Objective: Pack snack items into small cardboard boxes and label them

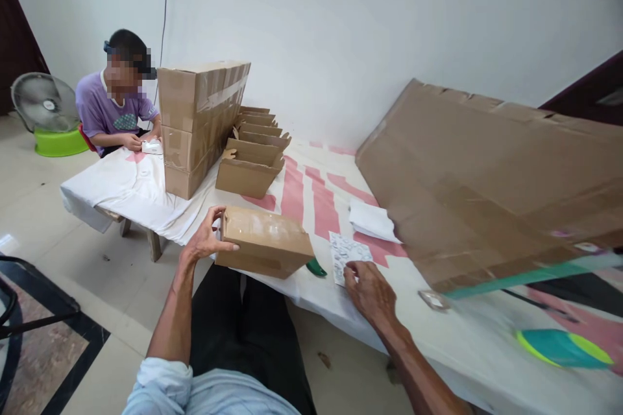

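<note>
My left hand [207, 237] grips the left end of a closed cardboard box [265, 249], its thumb along the near side and its fingers at the top edge. The box has shiny tape over its top and sits at the table's front edge, above my lap. My right hand [367, 285] has its fingers curled together at the lower right of a white sheet with small grey print [345, 249], which lies on the table. Between box and sheet shows a dark green object [316, 267], partly hidden by the box.
Taped boxes [178, 136] stand stacked at the left, beside a row of open boxes [248, 172]. A large cardboard carton [487, 188] leans at the right. Folded white paper [374, 220] and a teal-and-yellow item [564, 347] lie on the tablecloth. Another person [117, 100] sits at the far left.
</note>
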The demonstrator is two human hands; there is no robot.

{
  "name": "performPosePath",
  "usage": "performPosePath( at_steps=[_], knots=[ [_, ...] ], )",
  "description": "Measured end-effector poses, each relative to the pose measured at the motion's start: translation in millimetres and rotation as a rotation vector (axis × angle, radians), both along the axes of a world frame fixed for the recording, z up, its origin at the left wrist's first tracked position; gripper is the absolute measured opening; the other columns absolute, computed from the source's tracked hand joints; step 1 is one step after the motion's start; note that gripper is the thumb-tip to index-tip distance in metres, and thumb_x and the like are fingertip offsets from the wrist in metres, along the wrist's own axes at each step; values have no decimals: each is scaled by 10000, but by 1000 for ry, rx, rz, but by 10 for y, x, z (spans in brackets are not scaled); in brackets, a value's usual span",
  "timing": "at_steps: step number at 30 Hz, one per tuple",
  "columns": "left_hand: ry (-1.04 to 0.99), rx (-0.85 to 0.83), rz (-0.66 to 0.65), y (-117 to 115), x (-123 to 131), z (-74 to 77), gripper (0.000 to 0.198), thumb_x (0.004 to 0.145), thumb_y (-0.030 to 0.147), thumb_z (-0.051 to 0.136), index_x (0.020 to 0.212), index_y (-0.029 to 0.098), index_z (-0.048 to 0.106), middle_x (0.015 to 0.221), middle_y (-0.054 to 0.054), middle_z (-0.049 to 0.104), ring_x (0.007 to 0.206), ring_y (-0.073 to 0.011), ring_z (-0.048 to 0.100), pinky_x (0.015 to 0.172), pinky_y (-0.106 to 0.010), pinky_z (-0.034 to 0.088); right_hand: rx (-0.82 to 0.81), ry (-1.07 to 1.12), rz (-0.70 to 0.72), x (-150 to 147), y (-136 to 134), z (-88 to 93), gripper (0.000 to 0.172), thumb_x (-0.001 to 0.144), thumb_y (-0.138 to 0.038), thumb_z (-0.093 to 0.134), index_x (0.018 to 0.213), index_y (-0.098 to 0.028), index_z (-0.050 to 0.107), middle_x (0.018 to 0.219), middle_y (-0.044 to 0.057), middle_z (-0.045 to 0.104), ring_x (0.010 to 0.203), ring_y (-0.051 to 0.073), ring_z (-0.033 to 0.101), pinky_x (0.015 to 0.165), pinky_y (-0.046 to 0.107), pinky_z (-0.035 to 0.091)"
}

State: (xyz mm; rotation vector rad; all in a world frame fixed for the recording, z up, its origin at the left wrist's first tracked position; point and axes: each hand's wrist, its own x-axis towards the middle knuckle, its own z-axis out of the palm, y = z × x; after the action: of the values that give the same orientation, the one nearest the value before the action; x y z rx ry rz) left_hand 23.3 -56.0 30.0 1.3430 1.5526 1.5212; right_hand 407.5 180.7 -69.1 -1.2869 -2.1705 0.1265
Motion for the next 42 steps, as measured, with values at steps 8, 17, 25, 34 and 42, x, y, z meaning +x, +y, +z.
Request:
performPosePath(
  at_steps=[8,17,25,34,42],
  knots=[
    [-1,44,38,29,-82,-42,1018,582,421,1002,1445,259,486,1569,-185,532,1537,-441,450,1115,-586,520,-335,522,3,-20,15,271,356,716,-583,618,767,-233,660,815,94,738,826,266,649,778,415,562],
    [-24,62,37,142,-138,-35,1042,554,408,1024,1430,289,470,1632,-195,499,1573,-427,425,1149,-577,492,-454,674,-49,176,163,178,420,735,-590,611,866,-204,710,760,52,716,704,198,658,675,345,592],
    [-23,62,50,164,-126,2,1058,510,403,1045,1388,303,464,1621,-184,519,1568,-418,441,1120,-553,508,-365,483,-84,272,69,62,202,744,-390,617,799,-234,733,880,77,783,879,257,689,911,409,568],
    [-16,70,65,128,-110,-74,1014,528,434,1037,1351,295,462,1593,-175,538,1556,-411,459,1146,-566,502,-295,388,28,74,-139,234,253,865,-390,578,893,-212,755,997,117,776,927,262,693,875,398,567],
    [-9,69,-9,14,-111,-63,925,582,413,1017,1323,279,479,1659,-188,467,1571,-398,438,1145,-529,497,-298,522,339,-562,-546,773,434,973,-582,613,1119,-212,786,1158,113,757,1074,270,708,859,394,605]
  ],
)
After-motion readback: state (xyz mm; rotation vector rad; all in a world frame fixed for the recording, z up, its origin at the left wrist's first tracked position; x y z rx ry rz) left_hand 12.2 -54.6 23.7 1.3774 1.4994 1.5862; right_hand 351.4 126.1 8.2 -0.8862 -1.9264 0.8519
